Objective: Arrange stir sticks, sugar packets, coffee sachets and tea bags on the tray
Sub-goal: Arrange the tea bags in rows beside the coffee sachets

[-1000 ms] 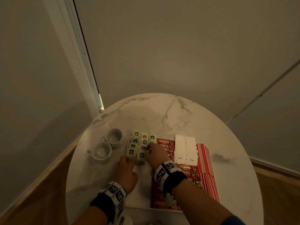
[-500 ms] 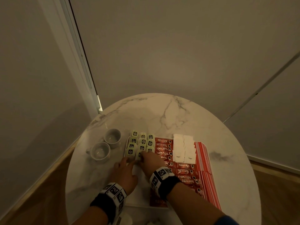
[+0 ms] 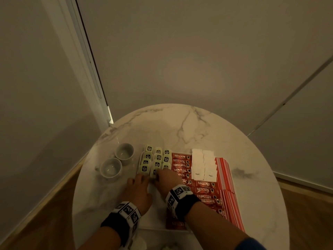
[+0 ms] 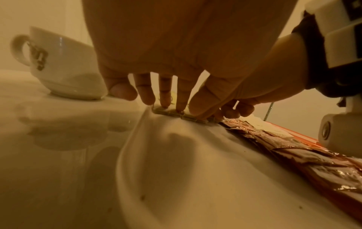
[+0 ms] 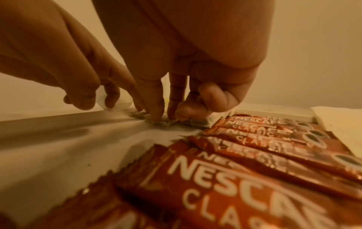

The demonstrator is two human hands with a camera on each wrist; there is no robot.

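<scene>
Pressing tea bags [image 3: 156, 162] flat (both hands): left hand [image 3: 137, 191], right hand [image 3: 168, 179].

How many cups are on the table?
2: the far cup and the near cup, both left of the tray, on the marble table; none appear hidden.

I count two white cups [image 3: 117, 162] beside my tray [image 3: 153, 210], and on it three columns of tea bags [image 3: 157, 158] — twelve tags showing, though my fingers cover the near end of the rows, so there may be more. The red coffee sachets [image 3: 204, 190] overlap in a long run, about a dozen labels readable from above, with my right forearm hiding some. The white sugar packets [image 3: 202, 164] sit in two overlapped stacks I can't count singly — nor the red-striped stir sticks [image 3: 226, 177], packed too tight.
</scene>
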